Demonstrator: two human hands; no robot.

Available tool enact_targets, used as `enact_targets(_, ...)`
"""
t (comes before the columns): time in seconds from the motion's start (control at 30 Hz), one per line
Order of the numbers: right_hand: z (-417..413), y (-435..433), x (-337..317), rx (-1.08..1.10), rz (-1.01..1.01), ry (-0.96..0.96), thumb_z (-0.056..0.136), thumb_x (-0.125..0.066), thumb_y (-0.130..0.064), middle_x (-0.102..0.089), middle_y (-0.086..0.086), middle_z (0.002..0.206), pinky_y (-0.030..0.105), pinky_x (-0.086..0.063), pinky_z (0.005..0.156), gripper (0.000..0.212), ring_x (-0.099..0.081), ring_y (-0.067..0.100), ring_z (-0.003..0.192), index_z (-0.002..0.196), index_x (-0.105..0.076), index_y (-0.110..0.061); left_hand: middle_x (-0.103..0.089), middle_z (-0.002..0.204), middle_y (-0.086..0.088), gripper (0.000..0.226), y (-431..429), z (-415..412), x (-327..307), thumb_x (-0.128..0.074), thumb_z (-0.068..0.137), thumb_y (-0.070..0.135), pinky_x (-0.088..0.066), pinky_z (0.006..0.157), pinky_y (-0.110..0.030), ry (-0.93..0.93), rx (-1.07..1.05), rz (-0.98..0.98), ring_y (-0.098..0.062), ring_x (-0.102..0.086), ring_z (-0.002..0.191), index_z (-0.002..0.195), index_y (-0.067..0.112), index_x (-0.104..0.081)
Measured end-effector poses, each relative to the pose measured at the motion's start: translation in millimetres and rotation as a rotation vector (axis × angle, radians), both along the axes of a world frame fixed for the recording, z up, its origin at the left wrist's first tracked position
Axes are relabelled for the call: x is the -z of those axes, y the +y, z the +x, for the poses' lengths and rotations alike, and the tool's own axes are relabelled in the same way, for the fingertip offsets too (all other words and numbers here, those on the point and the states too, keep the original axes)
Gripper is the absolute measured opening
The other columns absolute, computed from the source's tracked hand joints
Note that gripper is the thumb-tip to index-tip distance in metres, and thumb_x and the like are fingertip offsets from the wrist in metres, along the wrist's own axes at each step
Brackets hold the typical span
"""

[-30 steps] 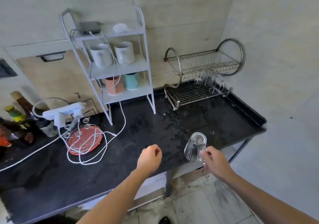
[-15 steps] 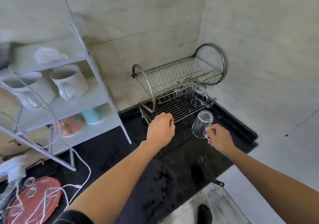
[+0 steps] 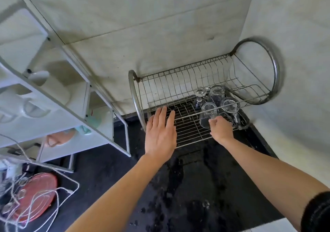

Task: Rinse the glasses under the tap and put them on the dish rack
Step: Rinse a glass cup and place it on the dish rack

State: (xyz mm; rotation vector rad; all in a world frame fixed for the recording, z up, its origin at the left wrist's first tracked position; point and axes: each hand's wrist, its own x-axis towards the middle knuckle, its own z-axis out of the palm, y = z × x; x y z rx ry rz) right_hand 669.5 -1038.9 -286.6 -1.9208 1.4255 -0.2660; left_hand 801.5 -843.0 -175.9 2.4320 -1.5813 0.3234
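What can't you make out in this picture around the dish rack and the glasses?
Head view, the only one:
Whether the held glass already rests on the dish rack: the upper tier's wire and the right hand cover it.
How many glasses stand behind: clear, overlapping.
The tap: outside the frame.
Mugs on the shelf: hidden by its boards.

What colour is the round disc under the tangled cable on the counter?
The disc is red, seen in the head view, lower left.

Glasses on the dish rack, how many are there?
5, I think. The right hand holds one glass at the lower shelf; four more glasses cluster just behind it at the dish rack's right end. Clear glass overlaps, so another may be hidden.
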Motion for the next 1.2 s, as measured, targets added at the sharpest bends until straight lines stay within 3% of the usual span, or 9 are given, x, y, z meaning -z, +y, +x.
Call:
enact_targets(0.3,5.1,-15.6,15.6,0.021,0.046,-0.015,0.101,-0.043,-0.031,-0.070,0.012,0.095,0.034,-0.040,0.068,0.030,-0.067,0.032,0.090,0.106,-0.057,-0.005,-0.051,0.139,-0.017,0.043,-1.7,1.1,9.9,-0.050,0.093,0.021,-0.036,0.107,-0.046,-0.075,-0.006,-0.035,-0.034,-0.045,0.131,0.133,0.009,-0.051)
enact_targets(0.43,2.6,-11.9,8.3,-0.010,0.038,0.029,0.100,-0.044,-0.031,-0.067,0.015,0.091,0.037,-0.039,0.067,0.028,-0.065,0.036,0.092,0.091,-0.054,-0.006,-0.051,0.139,-0.017,0.044,1.3,-1.4,3.0,-0.051,0.092,0.020,-0.037,0.106,-0.048,-0.041,-0.003,-0.029,-0.035,-0.045,0.132,0.134,0.009,-0.050)
enact_targets(0.57,-8.8,14.2,-14.0,0.043,-0.013,0.069,0.099,-0.048,-0.027,-0.060,0.019,0.120,0.041,-0.046,0.082,0.040,-0.059,0.038,0.107,0.129,-0.049,0.000,-0.053,0.135,-0.017,0.042,21.0,-9.5,-10.5,-0.047,0.088,0.015,-0.038,0.109,-0.050,0.023,0.032,-0.071,-0.036,-0.046,0.129,0.129,0.007,-0.054)
enact_targets(0.63,-12.6,39.1,-23.7,0.037,-0.081,0.048,0.098,-0.049,-0.025,-0.054,0.016,0.131,0.043,-0.046,0.087,0.042,-0.057,0.036,0.112,0.135,-0.046,-0.006,-0.059,0.124,-0.013,0.039,47.7,-17.1,-14.7,-0.044,0.088,0.016,-0.044,0.101,-0.046,0.052,0.042,-0.117,-0.032,-0.053,0.119,0.122,0.007,-0.058)
enact_targets(0.73,-10.7,92.3,-31.4,-0.116,-0.132,0.039,0.098,-0.050,-0.026,-0.061,0.007,0.125,0.037,-0.045,0.079,0.034,-0.061,0.030,0.107,0.130,-0.053,-0.013,-0.065,0.100,-0.006,0.034,109.5,-24.5,-12.3,-0.041,0.088,0.020,-0.053,0.075,-0.040,0.152,-0.032,-0.088,-0.026,-0.062,0.091,0.112,0.009,-0.062)
enact_targets(0.8,-3.5,138.9,-33.3,-0.251,-0.144,0.065,0.096,-0.050,-0.030,-0.069,0.003,0.112,0.036,-0.050,0.077,0.026,-0.064,0.029,0.098,0.118,-0.060,-0.020,-0.066,0.093,-0.004,0.032,163.3,-24.0,-5.3,-0.039,0.090,0.022,-0.052,0.067,-0.040,0.237,-0.142,-0.017,-0.026,-0.063,0.084,0.107,0.011,-0.062)
enact_targets(0.93,17.6,256.5,-38.9,-0.536,-0.120,0.092,0.093,-0.051,-0.030,-0.070,0.000,0.090,0.036,-0.052,0.072,0.015,-0.064,0.029,0.088,0.093,-0.066,-0.027,-0.065,0.101,-0.002,0.027,286.2,-30.3,8.5,-0.038,0.095,0.025,-0.049,0.069,-0.038,0.317,-0.358,0.111,-0.028,-0.062,0.089,0.109,0.013,-0.058)
enact_targets(1.2,66.3,503.2,-52.2,-1.063,-0.061,0.021,0.091,-0.053,-0.030,-0.068,-0.007,0.078,0.036,-0.054,0.068,0.015,-0.062,0.021,0.074,0.080,-0.063,-0.029,-0.064,0.094,-0.005,0.015,527.2,-66.9,17.1,-0.040,0.092,0.022,-0.035,0.061,-0.035,0.380,-0.767,0.180,-0.033,-0.061,0.087,0.094,0.013,-0.052)
